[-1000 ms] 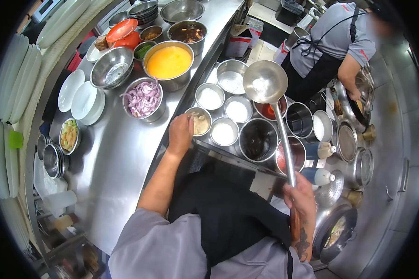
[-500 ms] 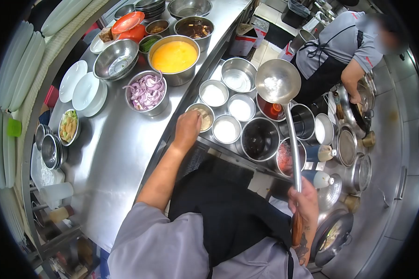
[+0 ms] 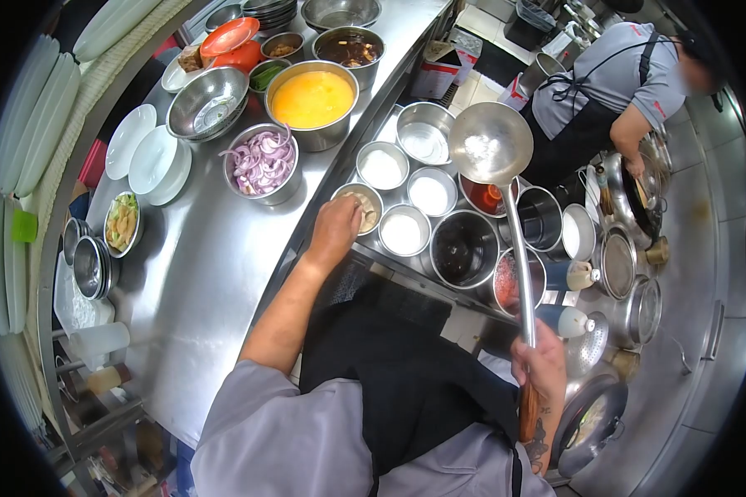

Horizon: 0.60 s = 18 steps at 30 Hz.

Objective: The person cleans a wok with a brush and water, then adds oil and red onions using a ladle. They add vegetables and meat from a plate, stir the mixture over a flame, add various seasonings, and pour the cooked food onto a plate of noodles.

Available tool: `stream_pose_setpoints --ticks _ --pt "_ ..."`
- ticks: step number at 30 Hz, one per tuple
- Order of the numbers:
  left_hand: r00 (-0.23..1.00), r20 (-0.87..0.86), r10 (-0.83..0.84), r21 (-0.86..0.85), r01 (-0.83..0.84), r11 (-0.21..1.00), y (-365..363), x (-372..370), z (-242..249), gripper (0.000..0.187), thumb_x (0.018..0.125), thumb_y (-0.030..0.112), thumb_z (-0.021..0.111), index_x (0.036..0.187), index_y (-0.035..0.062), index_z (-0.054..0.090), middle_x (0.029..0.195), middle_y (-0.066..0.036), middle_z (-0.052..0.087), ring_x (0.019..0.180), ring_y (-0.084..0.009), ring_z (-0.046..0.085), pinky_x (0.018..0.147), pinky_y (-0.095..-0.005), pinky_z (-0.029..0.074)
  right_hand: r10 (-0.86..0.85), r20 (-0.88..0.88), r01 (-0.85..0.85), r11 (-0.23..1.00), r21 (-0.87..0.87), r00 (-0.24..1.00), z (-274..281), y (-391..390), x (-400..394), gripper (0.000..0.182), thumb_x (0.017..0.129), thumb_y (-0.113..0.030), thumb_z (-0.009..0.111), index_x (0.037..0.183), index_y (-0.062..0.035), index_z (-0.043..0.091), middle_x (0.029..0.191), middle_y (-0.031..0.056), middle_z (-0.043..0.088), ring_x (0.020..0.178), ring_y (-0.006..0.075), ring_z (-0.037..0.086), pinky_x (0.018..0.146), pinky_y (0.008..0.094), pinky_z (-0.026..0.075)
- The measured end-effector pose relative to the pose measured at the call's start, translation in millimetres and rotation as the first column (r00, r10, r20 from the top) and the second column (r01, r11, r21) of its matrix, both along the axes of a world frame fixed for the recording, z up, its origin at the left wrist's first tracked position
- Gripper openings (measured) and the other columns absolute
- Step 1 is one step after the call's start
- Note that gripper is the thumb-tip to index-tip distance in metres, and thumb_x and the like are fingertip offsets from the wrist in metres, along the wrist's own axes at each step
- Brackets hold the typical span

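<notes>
My left hand (image 3: 333,234) reaches into a small steel pot (image 3: 379,199) holding a pale beige ingredient. Its fingers are drawn together at the contents, and what they hold, if anything, is hidden. My right hand (image 3: 543,360) is closed round the handle of a large steel ladle (image 3: 491,141). The ladle's bowl is raised over the pots, with a little white stuff in it. Beside my left hand are pots of white grains or powder (image 3: 403,235). A dark-looking pot (image 3: 464,248) and a pot with a reddish ingredient (image 3: 508,282) stand near the ladle's shaft.
On the steel counter (image 3: 199,331) at left are sliced red onions (image 3: 264,161), yellow liquid (image 3: 312,99) in a pot, white plates (image 3: 153,166) and stacked bowls (image 3: 91,269). Squeeze bottles (image 3: 565,319) and a wok (image 3: 588,422) are at right. A co-worker (image 3: 597,83) handles a pan at the back right.
Both hands have stayed in nearly the same places. The ladle's bowl has shifted very slightly left and up. The co-worker has moved a little.
</notes>
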<state>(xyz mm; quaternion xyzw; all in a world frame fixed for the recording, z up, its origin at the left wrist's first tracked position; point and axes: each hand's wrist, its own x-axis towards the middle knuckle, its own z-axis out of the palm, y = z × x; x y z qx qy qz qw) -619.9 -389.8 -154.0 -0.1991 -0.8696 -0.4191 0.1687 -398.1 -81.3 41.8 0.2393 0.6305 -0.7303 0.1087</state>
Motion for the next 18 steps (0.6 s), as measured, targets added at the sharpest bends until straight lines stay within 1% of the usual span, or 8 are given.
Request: stream_pose_setpoints --ticks 3,5,7,8,10,14,16,18 --pt "0.999 0.032 0.020 0.032 -0.021 0.999 -0.3 2.2 -0.3 0.007 0.084 0.005 0.062 0.088 0.0001 0.059 0.080 -0.019 0.062 0.078 -0.0388 0.059 0.069 -0.0466 0.045 0.028 0.015 -0.028 0.999 -0.024 0.999 0.4 2.0 0.4 0.046 0.086 0.000 0.054 0.130 0.0059 0.042 0.069 0.0061 0.052 0.039 0.0085 0.043 0.036 0.0196 0.035" --pt "0.998 0.056 0.039 0.045 -0.042 0.998 -1.2 2.9 -2.6 0.007 0.083 0.005 0.062 0.086 0.0000 0.058 0.080 -0.019 0.061 0.079 -0.0398 0.059 0.070 -0.0483 0.045 0.033 0.017 -0.033 0.999 -0.024 0.999 0.4 1.5 0.2 0.046 0.086 0.000 0.054 0.130 0.0059 0.042 0.069 0.0060 0.052 0.039 0.0085 0.043 0.036 0.0197 0.035" --pt "0.988 0.119 0.097 0.075 -0.107 0.991 -3.9 3.0 -7.3 0.008 0.086 0.006 0.061 0.089 -0.0008 0.059 0.081 -0.020 0.063 0.079 -0.0402 0.060 0.069 -0.0471 0.046 0.038 0.017 -0.037 0.999 -0.025 0.999 1.1 -0.4 0.0 0.046 0.086 0.000 0.054 0.130 0.0059 0.042 0.069 0.0060 0.052 0.039 0.0086 0.043 0.036 0.0197 0.035" --pt "0.988 0.119 0.098 0.074 -0.107 0.991 -6.1 2.8 -10.3 0.008 0.086 0.006 0.061 0.089 -0.0008 0.059 0.081 -0.020 0.063 0.079 -0.0402 0.060 0.069 -0.0471 0.046 0.020 0.020 -0.020 1.000 -0.018 1.000 1.9 -2.9 -0.3 0.047 0.083 -0.001 0.057 0.128 0.0057 0.044 0.066 0.0055 0.050 0.038 0.0085 0.041 0.035 0.0199 0.034" --pt "0.960 0.261 0.099 0.135 -0.138 0.981 -11.8 2.3 -17.0 0.010 0.088 0.008 0.060 0.093 -0.0011 0.059 0.082 -0.021 0.064 0.079 -0.0406 0.061 0.067 -0.0453 0.048 0.003 0.021 -0.003 1.000 -0.012 1.000 2.8 -4.6 0.2 0.048 0.081 -0.003 0.061 0.126 0.0055 0.046 0.063 0.0050 0.049 0.037 0.0084 0.039 0.034 0.0200 0.033" --pt "0.952 0.289 0.101 0.166 -0.153 0.974 -17.4 4.2 -21.2 0.011 0.089 0.008 0.059 0.095 -0.0006 0.059 0.082 -0.021 0.064 0.078 -0.0400 0.062 0.065 -0.0430 0.048 0.018 0.007 -0.017 1.000 -0.014 1.000 3.4 -5.4 2.2 0.048 0.082 -0.003 0.061 0.126 0.0065 0.046 0.064 0.0052 0.049 0.038 0.0078 0.039 0.034 0.0196 0.033" --pt "0.933 0.346 0.099 0.184 -0.171 0.968 -18.0 6.8 -18.3 0.012 0.089 0.009 0.059 0.097 -0.0005 0.059 0.082 -0.021 0.065 0.077 -0.0390 0.063 0.066 -0.0419 0.049 0.021 0.003 -0.021 1.000 -0.014 1.000 3.9 -5.8 3.2 0.048 0.082 -0.003 0.061 0.126 0.0069 0.046 0.064 0.0052 0.049 0.039 0.0076 0.039 0.035 0.0195 0.033" --pt "0.942 0.321 0.096 0.189 -0.163 0.968 -18.5 8.5 -18.3 0.012 0.089 0.009 0.059 0.097 -0.0004 0.059 0.082 -0.020 0.065 0.078 -0.0386 0.063 0.066 -0.0413 0.049 0.026 0.002 -0.026 0.999 -0.025 1.000 4.3 -5.7 4.4 0.048 0.082 -0.003 0.060 0.126 0.0073 0.047 0.064 0.0055 0.050 0.040 0.0076 0.040 0.035 0.0194 0.033"
